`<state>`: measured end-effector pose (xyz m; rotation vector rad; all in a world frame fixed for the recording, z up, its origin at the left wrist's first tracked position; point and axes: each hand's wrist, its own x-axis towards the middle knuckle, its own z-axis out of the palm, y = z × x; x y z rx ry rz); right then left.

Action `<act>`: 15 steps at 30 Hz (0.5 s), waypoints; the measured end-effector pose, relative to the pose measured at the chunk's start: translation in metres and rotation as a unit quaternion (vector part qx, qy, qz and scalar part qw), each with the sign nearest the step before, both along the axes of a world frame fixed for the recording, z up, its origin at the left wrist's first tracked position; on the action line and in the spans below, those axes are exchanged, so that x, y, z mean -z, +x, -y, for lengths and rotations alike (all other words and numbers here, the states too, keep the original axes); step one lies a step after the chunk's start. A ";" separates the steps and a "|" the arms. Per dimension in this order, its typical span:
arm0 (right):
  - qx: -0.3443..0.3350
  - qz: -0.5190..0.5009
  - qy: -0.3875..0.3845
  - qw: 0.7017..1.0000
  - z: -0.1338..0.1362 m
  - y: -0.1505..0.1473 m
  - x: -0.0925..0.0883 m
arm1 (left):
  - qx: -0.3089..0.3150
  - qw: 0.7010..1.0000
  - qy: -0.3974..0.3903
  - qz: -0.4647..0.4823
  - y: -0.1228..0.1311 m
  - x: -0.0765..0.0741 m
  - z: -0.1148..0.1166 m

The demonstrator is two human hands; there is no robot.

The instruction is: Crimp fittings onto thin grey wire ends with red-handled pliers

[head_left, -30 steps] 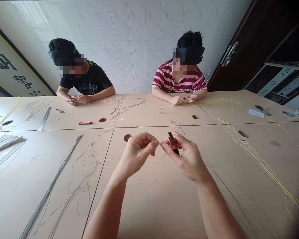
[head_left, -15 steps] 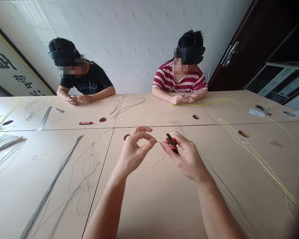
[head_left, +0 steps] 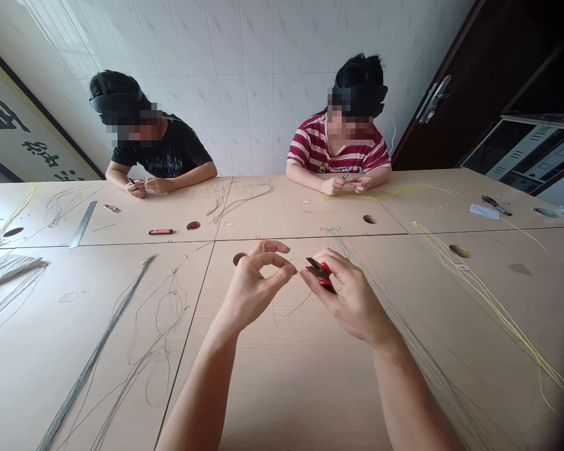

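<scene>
Thumb and forefinger of my left hand (head_left: 264, 280) pinch a thin dark cord (head_left: 292, 311), whose loop hangs down between my hands. My right hand (head_left: 345, 294) grips a pair of small pliers (head_left: 323, 274) with red handles; the dark jaws point up and to the left. The right thumb and forefinger sit close to the left fingertips, beside the cord's end. Whatever small piece lies at the fingertips is too tiny to make out.
Bundles of grey cords (head_left: 106, 341) lie at left, yellow cords (head_left: 493, 304) at right. Beyond are a steel ruler (head_left: 83, 224), a red-and-black stick (head_left: 160, 232) and round table holes (head_left: 370, 219). Two people (head_left: 162, 150) sit opposite, working with their hands.
My right hand has shifted slightly left, nearer the left fingertips, and the pliers have tilted further to the left. My left hand keeps its pinch on the cord.
</scene>
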<state>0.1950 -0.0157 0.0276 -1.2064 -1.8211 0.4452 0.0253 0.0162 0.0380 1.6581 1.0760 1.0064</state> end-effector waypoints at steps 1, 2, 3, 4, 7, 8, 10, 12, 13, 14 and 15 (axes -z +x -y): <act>0.001 0.005 0.005 1.000 0.000 0.000 0.000 | 0.002 1.000 -0.001 0.001 0.000 0.000 0.000; 0.001 0.012 0.010 1.000 0.000 0.000 0.000 | 0.003 1.000 -0.003 0.003 0.000 0.000 0.000; 0.000 0.020 0.016 1.000 0.001 0.001 0.001 | 0.005 1.000 -0.007 0.004 -0.001 0.000 0.000; -0.002 0.028 0.022 0.999 0.001 0.001 0.001 | 0.006 1.000 -0.011 0.005 -0.001 -0.001 0.000; -0.008 0.047 0.041 0.998 0.000 0.002 0.002 | 0.009 1.000 -0.020 0.007 -0.002 -0.001 0.000; -0.009 0.052 0.046 0.998 0.000 0.002 0.002 | 0.011 1.000 -0.021 0.009 -0.002 -0.002 0.000; -0.009 0.057 0.054 0.997 -0.001 0.002 0.002 | 0.013 1.000 -0.022 0.013 -0.002 -0.002 0.000; -0.010 0.055 0.057 0.997 -0.001 0.001 0.003 | 0.014 0.999 -0.024 0.016 -0.002 -0.003 0.000; -0.011 0.051 0.057 0.997 -0.001 0.001 0.003 | 0.015 0.999 -0.025 0.017 -0.002 -0.003 0.000; -0.012 0.045 0.056 0.997 -0.002 0.000 0.003 | 0.015 0.999 -0.025 0.018 -0.002 -0.003 0.001; -0.013 0.036 0.053 0.998 -0.002 0.000 0.004 | 0.016 0.999 -0.024 0.022 -0.002 -0.003 0.001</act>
